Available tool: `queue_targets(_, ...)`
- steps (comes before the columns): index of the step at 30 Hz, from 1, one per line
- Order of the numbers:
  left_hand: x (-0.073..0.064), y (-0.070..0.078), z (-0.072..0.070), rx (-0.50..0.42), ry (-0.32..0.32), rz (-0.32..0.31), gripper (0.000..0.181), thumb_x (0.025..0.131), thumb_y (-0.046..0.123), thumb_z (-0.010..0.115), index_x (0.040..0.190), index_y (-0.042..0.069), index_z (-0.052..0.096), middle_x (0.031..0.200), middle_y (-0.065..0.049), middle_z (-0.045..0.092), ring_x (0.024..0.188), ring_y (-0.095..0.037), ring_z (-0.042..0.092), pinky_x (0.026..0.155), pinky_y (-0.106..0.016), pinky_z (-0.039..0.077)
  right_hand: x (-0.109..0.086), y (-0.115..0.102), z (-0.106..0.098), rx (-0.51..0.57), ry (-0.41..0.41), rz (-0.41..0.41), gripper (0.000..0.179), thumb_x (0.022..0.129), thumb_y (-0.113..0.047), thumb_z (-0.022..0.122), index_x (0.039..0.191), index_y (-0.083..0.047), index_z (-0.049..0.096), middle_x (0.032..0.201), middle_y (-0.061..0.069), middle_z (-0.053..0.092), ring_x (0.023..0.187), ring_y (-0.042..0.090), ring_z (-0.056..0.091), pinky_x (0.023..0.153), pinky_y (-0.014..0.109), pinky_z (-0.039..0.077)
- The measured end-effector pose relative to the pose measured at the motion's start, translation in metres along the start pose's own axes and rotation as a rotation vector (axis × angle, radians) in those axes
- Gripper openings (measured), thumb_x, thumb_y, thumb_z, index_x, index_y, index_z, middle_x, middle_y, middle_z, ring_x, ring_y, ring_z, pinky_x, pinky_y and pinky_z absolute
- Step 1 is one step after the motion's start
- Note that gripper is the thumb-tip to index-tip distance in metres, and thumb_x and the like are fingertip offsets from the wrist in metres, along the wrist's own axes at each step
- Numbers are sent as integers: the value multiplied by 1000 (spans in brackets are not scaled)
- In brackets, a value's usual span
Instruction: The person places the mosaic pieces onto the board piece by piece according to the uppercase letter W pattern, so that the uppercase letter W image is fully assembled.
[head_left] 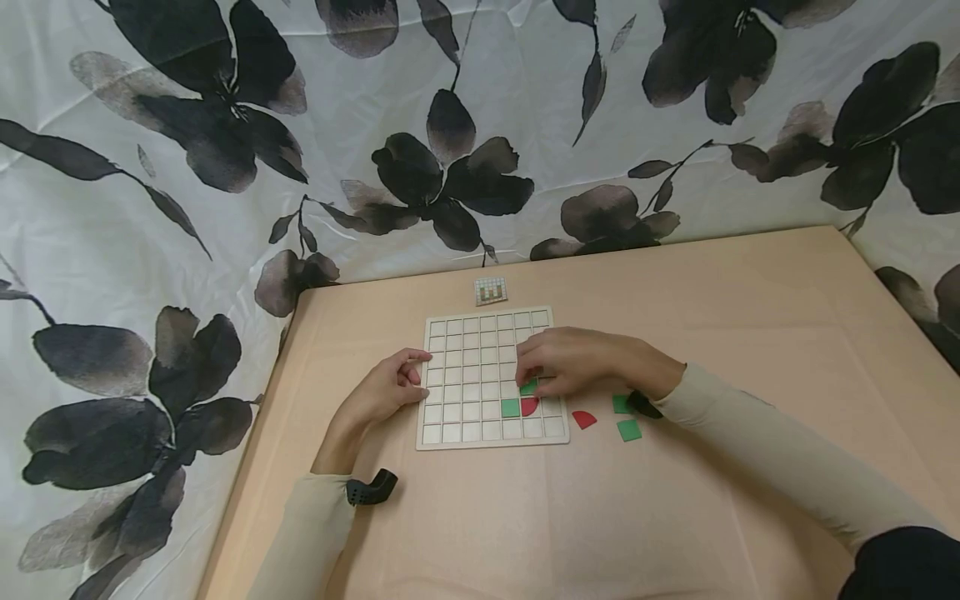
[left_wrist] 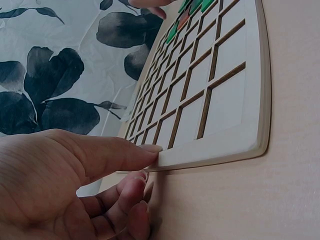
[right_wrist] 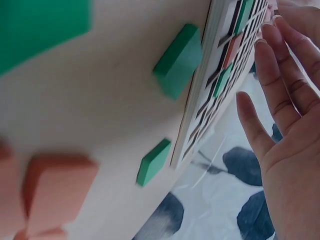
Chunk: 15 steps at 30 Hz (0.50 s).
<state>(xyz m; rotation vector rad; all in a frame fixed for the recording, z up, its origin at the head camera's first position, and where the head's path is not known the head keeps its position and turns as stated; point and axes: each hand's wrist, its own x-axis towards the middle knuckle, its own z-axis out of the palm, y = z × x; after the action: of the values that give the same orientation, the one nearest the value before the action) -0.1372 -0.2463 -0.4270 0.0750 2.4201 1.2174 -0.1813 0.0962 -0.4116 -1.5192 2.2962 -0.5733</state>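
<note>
A pale board with a raised grid (head_left: 471, 410) lies on the table. My left hand (head_left: 378, 390) is at its left side; the thumb touches the frame, with other fingers loosely bent beside it in the left wrist view. Over the board's right part is my right hand (head_left: 573, 360), fingers angled down at the cells. Its thumb and fingertips partly cover a green square tile (head_left: 528, 387); whether they grip a tile is hidden. Close by, a red quarter-round tile (head_left: 529, 407) and another green square tile (head_left: 510, 407) sit in the grid.
Right of the board lie a loose red quarter-round tile (head_left: 583, 419) and green tiles (head_left: 628, 430), partly beside the right wrist's dark camera (head_left: 643, 405). A small patterned card (head_left: 491, 291) lies behind the board. Floral cloth (head_left: 525, 100) hangs beyond the table (head_left: 480, 517).
</note>
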Motion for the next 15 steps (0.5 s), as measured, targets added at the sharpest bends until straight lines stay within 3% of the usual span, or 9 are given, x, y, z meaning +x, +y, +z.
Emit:
queue_targets(6,0,1,0,7,2,-2,56,87,-4,74,138,7,55,94,-11,52,77,-21,47,60,-24,40,-19,6,-4,35,2,67,19,91,-23,74,109,-21,74,101,-9,64,93,13,58,83,27,49)
queue_targets(15,-1,1,1,10,1,1,56,87,-4,74,139,7,55,94,-11,52,76,-21,47,59,-24,40,-50,16,-7,39,42,148,20,90,-23,77,110,-21,74,107,-13,64,99,9,57,95,34,50)
